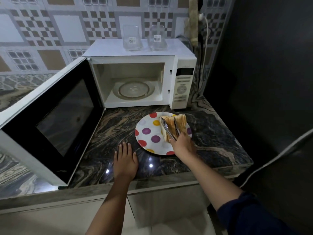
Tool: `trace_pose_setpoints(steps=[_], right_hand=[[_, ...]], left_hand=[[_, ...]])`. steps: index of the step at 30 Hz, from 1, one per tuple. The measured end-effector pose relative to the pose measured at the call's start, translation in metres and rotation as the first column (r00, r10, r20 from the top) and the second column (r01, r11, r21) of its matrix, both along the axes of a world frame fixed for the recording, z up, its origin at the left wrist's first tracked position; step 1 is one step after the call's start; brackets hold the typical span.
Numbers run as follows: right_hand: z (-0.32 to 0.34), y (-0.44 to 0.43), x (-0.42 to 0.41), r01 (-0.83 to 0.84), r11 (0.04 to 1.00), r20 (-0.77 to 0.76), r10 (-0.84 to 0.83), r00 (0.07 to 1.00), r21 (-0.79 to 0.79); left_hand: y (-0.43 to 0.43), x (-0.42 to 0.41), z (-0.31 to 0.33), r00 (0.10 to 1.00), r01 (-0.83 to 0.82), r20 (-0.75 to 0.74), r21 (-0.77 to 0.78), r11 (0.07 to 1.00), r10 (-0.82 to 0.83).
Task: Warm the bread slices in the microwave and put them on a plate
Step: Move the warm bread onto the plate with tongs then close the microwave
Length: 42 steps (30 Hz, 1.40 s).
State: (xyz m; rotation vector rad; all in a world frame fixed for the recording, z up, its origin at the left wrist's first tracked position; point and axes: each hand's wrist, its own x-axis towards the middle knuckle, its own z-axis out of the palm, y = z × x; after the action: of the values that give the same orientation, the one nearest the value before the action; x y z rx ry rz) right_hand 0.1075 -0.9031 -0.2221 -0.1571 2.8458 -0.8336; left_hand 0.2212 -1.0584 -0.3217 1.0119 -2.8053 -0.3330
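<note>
A: Where do we find the bread?
B: On the plate – we see the slices standing on edge along its right side, on the counter in front of the microwave.
A: And what do we make of the right hand?
B: Its fingers are curled round the near end of the tongs. The two arms of the tongs reach away from us and close on the slices, one arm on the left face, the other further right among them.
A: Can we tell whether the bread touches the plate?
B: We cannot tell.
A: The left hand?
B: Flat on the counter, fingers straight and a little apart, holding nothing – just beside the plate's near left rim.
A: And the microwave itself?
B: We see its door swung wide to the left, and only the turntable inside. Two jars stand on top
</note>
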Motion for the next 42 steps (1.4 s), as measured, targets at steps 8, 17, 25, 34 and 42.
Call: trace_pose_setpoints(steps=[8,17,25,34,42], right_hand=[[-0.006,-0.004,0.002,0.036,0.998,-0.036,-0.034,0.999,0.043],[0.012,0.010,0.003,-0.047,0.997,-0.069,0.042,0.997,-0.062],[0.073,0.025,-0.004,-0.281,0.896,-0.015,0.294,0.956,-0.344],[0.140,0.047,0.002,-0.605,0.690,-0.137,0.607,0.783,-0.397],[0.147,0.055,0.007,-0.597,0.651,-0.023,0.667,0.745,-0.470]], left_hand=[[0.003,0.004,-0.001,1.000,0.008,-0.003,0.015,1.000,-0.008],[0.015,0.023,0.014,0.994,0.070,0.075,0.073,0.995,-0.075],[0.033,-0.007,0.135,0.874,0.243,-0.303,0.950,0.196,0.381],[0.025,-0.021,0.210,0.688,0.649,-0.576,0.760,-0.020,0.442],[0.057,-0.020,0.220,0.551,0.732,-0.544,0.679,-0.054,0.633]])
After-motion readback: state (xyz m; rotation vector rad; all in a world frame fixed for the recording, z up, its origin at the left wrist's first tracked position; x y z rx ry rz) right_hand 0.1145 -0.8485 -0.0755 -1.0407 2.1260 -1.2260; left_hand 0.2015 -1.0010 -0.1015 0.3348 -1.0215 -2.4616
